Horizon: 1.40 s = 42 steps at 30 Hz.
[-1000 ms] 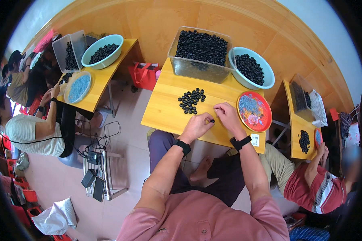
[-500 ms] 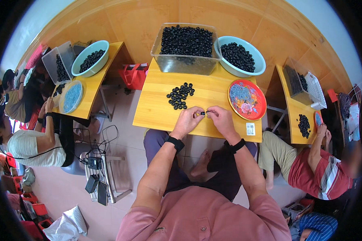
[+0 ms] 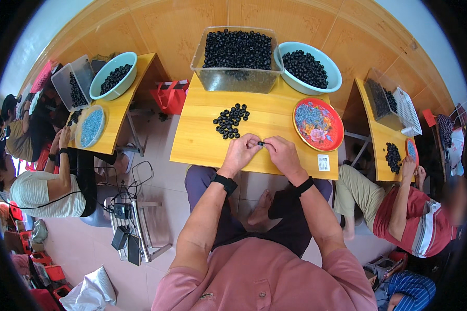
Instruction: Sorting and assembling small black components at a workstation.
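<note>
Over the front part of the yellow table point(image 3: 192, 150), my left hand point(image 3: 242, 154) pinches a small black ring-like piece point(image 3: 260, 143) between thumb and fingertips. My right hand point(image 3: 283, 155) meets it from the right, thumb and forefinger pressed together at the piece's edge. Whatever the right fingertips hold is too small to make out. Just beyond my left hand lies a loose pile of black pieces point(image 3: 230, 122) of the same sort. To the right of my hands sits a round red flowered tray point(image 3: 332, 120) with small blue-grey bits point(image 3: 311, 116) on it.
A clear plastic bin point(image 3: 236, 83) and a light-blue basin point(image 3: 333, 78), both full of black pieces, stand along the table's back. A white label point(image 3: 324, 162) is at the front right corner. Co-workers sit at a left table point(image 3: 122, 111) and a right table point(image 3: 371, 119).
My right fingertips have come leftward and now touch the black piece; a small gap lay between them before. The left hand keeps its pinch.
</note>
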Available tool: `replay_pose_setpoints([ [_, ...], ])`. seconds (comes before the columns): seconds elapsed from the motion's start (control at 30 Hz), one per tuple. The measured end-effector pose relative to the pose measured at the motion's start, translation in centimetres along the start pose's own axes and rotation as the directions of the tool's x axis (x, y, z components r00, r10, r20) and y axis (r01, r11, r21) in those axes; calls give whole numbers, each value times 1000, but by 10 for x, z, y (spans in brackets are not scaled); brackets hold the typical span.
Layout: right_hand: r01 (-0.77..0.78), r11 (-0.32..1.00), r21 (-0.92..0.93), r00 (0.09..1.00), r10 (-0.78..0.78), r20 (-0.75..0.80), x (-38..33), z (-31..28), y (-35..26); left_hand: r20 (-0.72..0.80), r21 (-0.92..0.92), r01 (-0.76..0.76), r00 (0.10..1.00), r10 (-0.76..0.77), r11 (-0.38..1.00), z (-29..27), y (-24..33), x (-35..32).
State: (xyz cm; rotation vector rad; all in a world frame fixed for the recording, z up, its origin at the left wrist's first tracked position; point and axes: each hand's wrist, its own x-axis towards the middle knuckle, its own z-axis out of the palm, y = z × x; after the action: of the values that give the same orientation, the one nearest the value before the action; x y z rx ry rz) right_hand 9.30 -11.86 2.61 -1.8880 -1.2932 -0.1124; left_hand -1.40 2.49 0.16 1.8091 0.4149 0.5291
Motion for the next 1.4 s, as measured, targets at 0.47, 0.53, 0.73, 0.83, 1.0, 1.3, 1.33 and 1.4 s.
replay_pose_setpoints([
  [0.47,-97,995,26,995,97,-4,0,2,-3,69,129,-50,997,42,990,-3,6,-1],
  [0.53,-78,995,61,997,80,-25,3,1,-6,69,93,-42,997,35,995,-4,2,-1],
  [0.73,-162,985,57,986,160,40,9,2,-9,110,40,11,994,-15,999,-7,8,-2],
  [0.83,-223,974,39,970,218,106,14,1,-9,121,-8,23,992,-22,1000,-8,7,-2],
  [1.0,-214,975,58,973,208,100,14,7,-10,121,-80,86,990,-76,993,-3,-2,0],
  [1.3,-165,980,113,986,167,-15,1,18,-11,82,-108,75,994,-66,991,-6,-2,1],
  [1.33,-188,972,139,982,189,6,2,17,-6,79,-23,56,995,-54,998,-5,2,1],
  [1.4,-250,942,222,968,252,22,4,20,9,73,67,32,997,-37,997,-3,7,-1],
])
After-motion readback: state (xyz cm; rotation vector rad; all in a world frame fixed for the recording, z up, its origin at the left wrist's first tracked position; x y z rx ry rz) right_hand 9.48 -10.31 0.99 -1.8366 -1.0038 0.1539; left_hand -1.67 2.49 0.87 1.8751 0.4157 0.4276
